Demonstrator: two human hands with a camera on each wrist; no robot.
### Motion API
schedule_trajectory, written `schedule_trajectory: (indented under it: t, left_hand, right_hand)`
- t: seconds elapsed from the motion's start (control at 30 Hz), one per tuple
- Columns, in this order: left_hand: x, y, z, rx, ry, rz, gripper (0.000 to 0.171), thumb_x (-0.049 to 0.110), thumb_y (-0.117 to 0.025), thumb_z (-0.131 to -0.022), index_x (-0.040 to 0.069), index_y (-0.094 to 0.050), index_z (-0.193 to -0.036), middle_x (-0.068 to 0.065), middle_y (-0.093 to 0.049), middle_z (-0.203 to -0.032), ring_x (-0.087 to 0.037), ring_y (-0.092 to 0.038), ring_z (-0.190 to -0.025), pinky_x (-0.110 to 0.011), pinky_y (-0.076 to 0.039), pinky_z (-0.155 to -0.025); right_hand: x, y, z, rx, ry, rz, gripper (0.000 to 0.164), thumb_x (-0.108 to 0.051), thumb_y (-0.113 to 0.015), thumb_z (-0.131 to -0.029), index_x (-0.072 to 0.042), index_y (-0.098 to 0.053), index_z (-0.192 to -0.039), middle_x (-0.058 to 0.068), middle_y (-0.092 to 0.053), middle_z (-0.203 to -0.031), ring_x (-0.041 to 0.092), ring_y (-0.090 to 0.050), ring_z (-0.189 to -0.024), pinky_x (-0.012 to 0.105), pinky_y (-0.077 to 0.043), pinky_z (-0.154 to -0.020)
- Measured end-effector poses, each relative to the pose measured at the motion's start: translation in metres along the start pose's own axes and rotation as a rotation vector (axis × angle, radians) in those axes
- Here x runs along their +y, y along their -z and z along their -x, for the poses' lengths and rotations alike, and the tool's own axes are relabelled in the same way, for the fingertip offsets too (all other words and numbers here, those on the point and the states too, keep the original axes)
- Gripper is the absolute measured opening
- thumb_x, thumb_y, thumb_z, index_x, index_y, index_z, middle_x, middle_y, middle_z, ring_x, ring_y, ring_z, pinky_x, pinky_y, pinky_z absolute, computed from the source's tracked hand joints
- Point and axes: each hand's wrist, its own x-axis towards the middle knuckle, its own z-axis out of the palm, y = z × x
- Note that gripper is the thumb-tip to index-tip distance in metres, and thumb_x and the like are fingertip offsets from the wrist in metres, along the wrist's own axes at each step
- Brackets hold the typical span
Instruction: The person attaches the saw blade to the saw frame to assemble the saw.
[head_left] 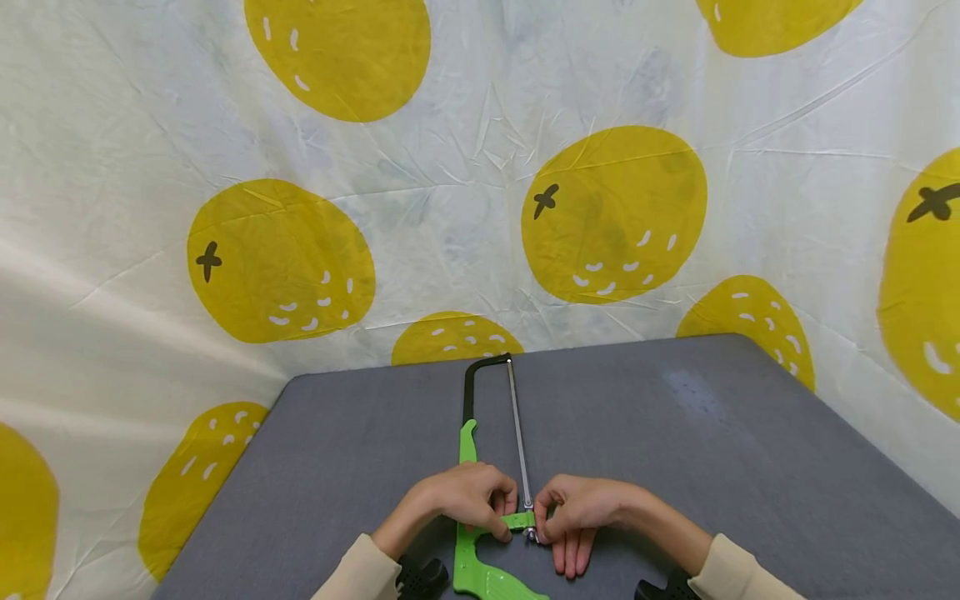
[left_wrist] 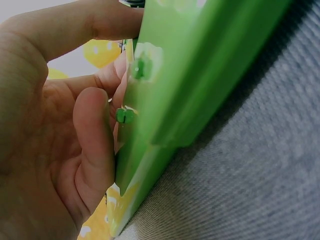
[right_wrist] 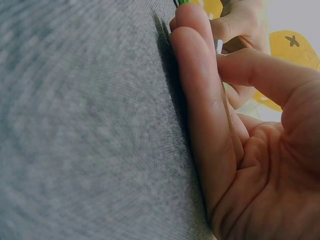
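A hacksaw [head_left: 467, 554] with a green handle and black front frame lies on the grey table, its far end pointing away from me. Its thin metal blade [head_left: 518, 433] runs along the right side. My left hand [head_left: 468, 496] holds the green crosspiece [head_left: 517, 521] near the handle, thumb and fingers bent about it. In the left wrist view, the green plastic body [left_wrist: 200, 65] passes close by the fingers. With thumb and forefinger, my right hand [head_left: 581, 510] pinches the small metal wing nut [head_left: 531, 535] at the blade's near end; its other fingers extend along the tabletop.
The grey table [head_left: 637, 417] has rounded far corners. Behind and beside it hangs a white cloth [head_left: 450, 225] printed with large yellow fruit. Black wrist straps [head_left: 422, 578] show at the bottom by the cream sleeves.
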Motion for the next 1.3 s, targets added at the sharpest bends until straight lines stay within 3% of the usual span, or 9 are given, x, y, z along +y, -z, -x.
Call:
schedule_trajectory:
  t: [0.97,1.1,1.3]
  left_hand:
    - [-0.0028,-0.0004,0.0002,-0.025,-0.009,0.067,0.017,0.021,-0.083,-0.084,0.021,-0.066,-0.084,0.010,-0.058,-0.067,-0.006,-0.050,-0.044,-0.027,-0.048,-0.045]
    - [-0.0031,-0.0003,-0.0003,-0.022,-0.011,0.056,0.017,0.021,-0.083,-0.084,0.021,-0.066,-0.084,0.010,-0.058,-0.067,-0.006,-0.049,-0.044,-0.027,-0.047,-0.045]
    - [-0.0022,-0.0008,-0.0007,-0.008,-0.013,0.018,0.018,0.022,-0.084,-0.083,0.022,-0.066,-0.084,0.011,-0.058,-0.067,-0.007,-0.050,-0.044,-0.027,-0.049,-0.046]
  right_hand:
    - [-0.0002,-0.0013,0.0025,-0.001,0.007,0.016,0.012,-0.007,-0.062,-0.094,-0.001,-0.071,-0.097,0.001,-0.073,-0.068,0.008,-0.072,-0.057,0.023,-0.060,-0.052]
    - [-0.0016,-0.0016,0.0029,-0.003,0.001,0.028,0.010,-0.012,-0.064,-0.095,-0.004,-0.071,-0.095,0.001,-0.074,-0.069,0.007,-0.072,-0.057,0.023,-0.060,-0.052]
    - [-0.0030,-0.0011,0.0030,0.002,-0.014,0.020,0.021,-0.024,-0.068,-0.099,-0.004,-0.073,-0.097,0.002,-0.075,-0.069,0.006,-0.072,-0.057,0.023,-0.060,-0.053]
